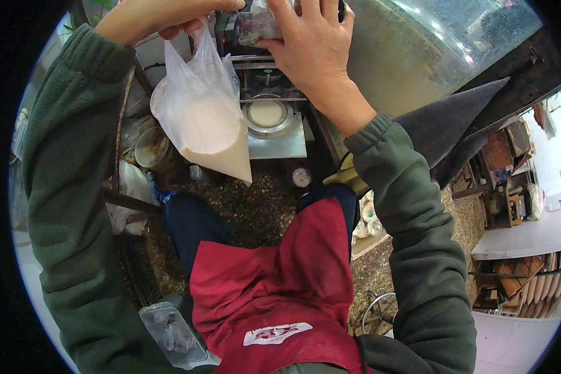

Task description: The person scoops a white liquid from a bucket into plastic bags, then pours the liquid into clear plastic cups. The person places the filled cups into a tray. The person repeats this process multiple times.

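Observation:
A clear plastic bag (205, 121) bulging with pale liquid or fine powder hangs at the upper left, its handles gathered at my left hand (168, 21). The fingers of that hand are partly cut off by the top edge. My right hand (313, 46) lies over a box-like machine part (257, 28) with clear plastic on it; whether it grips anything is hidden. Below is a machine with metal bars, and a round metal ring (267, 114) holding something creamy white on a metal plate (280, 147).
A large cloudy clear sheet or tank (420, 46) fills the upper right, with a dark grey cloth (449, 121) below it. A used tub (152, 147) stands left of the bag. A small round container (301, 177) is below the plate. A lidded plastic box (173, 334) sits lower left.

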The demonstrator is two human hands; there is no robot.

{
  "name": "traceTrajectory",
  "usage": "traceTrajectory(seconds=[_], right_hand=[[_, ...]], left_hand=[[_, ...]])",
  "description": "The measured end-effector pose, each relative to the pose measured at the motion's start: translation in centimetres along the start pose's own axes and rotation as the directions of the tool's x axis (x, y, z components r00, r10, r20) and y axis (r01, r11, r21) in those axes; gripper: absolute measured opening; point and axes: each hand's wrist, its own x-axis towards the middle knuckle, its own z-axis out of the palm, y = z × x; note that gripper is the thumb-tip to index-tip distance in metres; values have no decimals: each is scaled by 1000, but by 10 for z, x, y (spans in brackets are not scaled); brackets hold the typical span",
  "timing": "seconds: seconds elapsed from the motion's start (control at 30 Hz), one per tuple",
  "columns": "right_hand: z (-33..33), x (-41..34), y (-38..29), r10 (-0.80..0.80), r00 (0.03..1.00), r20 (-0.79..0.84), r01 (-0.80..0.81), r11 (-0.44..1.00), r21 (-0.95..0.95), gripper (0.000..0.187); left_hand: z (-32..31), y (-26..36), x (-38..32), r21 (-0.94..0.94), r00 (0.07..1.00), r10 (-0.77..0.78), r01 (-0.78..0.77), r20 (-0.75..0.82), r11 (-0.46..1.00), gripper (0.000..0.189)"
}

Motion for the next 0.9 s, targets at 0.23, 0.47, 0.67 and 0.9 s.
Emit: traceTrajectory(seconds=[0.23, 0.47, 0.67, 0.9], right_hand=[[5, -4, 2, -43, 998, -51, 38, 995, -88, 72], [-31, -107, 0, 287, 958, 23, -266, 848, 458, 74], [-36, -278, -79, 311, -45, 949, -550, -801, 236, 64], [-15, -307, -110, 407, 51, 912, -440, -811, 386, 36]], left_hand=[[5, -6, 12, 22, 999, -41, 41, 10, 999, 64], [4, -5, -2, -31, 995, 98, -98, 11, 995, 65], [8, 4, 7, 64, 998, -65, 65, 0, 996, 67], [-3, 23, -8, 89, 999, -45, 43, 26, 995, 66]])
